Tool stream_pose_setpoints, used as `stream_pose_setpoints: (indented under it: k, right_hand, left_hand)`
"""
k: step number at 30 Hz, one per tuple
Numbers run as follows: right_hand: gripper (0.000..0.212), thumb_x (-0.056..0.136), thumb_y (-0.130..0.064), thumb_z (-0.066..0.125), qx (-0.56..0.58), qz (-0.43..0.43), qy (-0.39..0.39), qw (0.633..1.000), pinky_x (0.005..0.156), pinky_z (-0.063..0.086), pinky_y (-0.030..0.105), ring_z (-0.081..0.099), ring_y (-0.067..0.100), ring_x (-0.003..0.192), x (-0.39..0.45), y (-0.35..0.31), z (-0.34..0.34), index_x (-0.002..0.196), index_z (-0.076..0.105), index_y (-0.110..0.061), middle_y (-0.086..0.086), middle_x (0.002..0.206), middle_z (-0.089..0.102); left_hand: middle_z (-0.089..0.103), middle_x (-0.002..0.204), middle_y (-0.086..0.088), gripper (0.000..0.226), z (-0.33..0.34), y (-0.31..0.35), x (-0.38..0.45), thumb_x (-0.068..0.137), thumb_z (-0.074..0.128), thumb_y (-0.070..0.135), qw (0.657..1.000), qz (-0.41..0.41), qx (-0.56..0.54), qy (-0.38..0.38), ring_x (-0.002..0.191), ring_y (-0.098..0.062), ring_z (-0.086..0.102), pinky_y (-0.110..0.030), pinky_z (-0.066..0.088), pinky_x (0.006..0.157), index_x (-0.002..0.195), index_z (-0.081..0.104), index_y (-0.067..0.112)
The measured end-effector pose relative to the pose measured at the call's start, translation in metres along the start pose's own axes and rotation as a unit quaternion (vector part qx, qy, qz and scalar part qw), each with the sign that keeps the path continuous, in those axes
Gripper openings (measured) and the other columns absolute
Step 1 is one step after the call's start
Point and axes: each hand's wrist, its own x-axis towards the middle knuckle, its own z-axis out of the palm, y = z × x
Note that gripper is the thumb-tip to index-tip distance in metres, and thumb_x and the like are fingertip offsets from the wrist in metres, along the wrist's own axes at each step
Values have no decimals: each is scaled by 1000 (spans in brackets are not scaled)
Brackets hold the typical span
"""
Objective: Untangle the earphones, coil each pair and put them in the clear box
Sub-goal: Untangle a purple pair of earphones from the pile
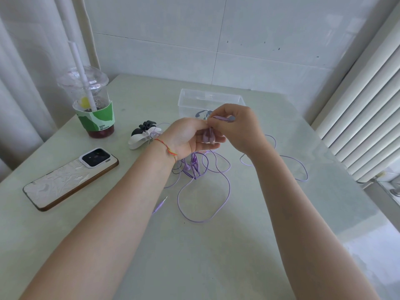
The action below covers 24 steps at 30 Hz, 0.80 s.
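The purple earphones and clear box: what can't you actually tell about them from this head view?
- Clear box: its contents are partly hidden by the right hand.
- Purple earphones: how many pairs is unclear; the cords overlap and run under both hands.
- Left hand: the fingers of the right hand cover its grip.

One clear box (pixel 211 100), one phone (pixel 69 178), one lidded cup (pixel 91 105), two hair claws (pixel 144 133), one jack plug (pixel 160 204).
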Motion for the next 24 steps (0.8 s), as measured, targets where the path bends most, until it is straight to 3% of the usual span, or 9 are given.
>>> stream_pose_setpoints:
  k: [3, 7, 10, 16, 21, 24]
  right_hand:
    - [4, 83, -11, 70, -24, -1, 13, 1000, 57, 40, 6, 56, -6, 62, 2, 4, -2, 81, 70, -15, -15, 73, 64]
    - [3, 82, -13, 71, -5, 21, 33, 999, 62, 46, 14, 62, 4, 63, 5, 10, -7, 83, 69, -13, -2, 73, 68]
    - [6, 84, -17, 72, -11, 23, 50, 998, 59, 40, 11, 55, 6, 64, 6, 12, -12, 84, 70, -11, -1, 74, 66]
    - [13, 92, -21, 65, 33, 61, 16, 997, 47, 35, 13, 43, 0, 43, 6, 15, -9, 81, 70, -14, -4, 61, 55]
    - [19, 96, -22, 58, 24, 69, -38, 997, 43, 32, 18, 38, 9, 41, 4, 15, -4, 81, 70, -25, -3, 59, 53]
    - [20, 97, -22, 55, -22, 79, -97, 992, 45, 35, 21, 40, 12, 42, 1, 13, -1, 82, 68, -24, -2, 62, 52]
  left_hand:
    - [67, 76, -10, 25, 1, 1, -3, 101, 42, 10, 1000, -7, -14, -22, 77, -27, 71, -36, 61, 71, 106, 63, -2]
    - [66, 76, -6, 25, 1, 2, -7, 102, 42, 13, 998, -27, -9, -51, 79, -25, 70, -32, 59, 63, 102, 65, 3]
    - [62, 80, -2, 25, 0, 3, -8, 101, 44, 17, 996, -35, 20, -82, 76, -17, 68, -28, 57, 59, 99, 67, 7]
    - [57, 73, 2, 25, -3, 3, -7, 102, 42, 21, 992, -27, -54, -108, 69, -10, 60, -22, 53, 54, 91, 64, 13]
    - [69, 79, 2, 25, -7, 7, -4, 102, 43, 21, 978, 7, -200, -59, 77, -12, 70, -18, 53, 48, 92, 64, 12]
    - [74, 87, 0, 25, -7, 8, -3, 102, 45, 24, 978, 40, -204, -20, 84, -13, 72, -18, 55, 53, 96, 65, 12]
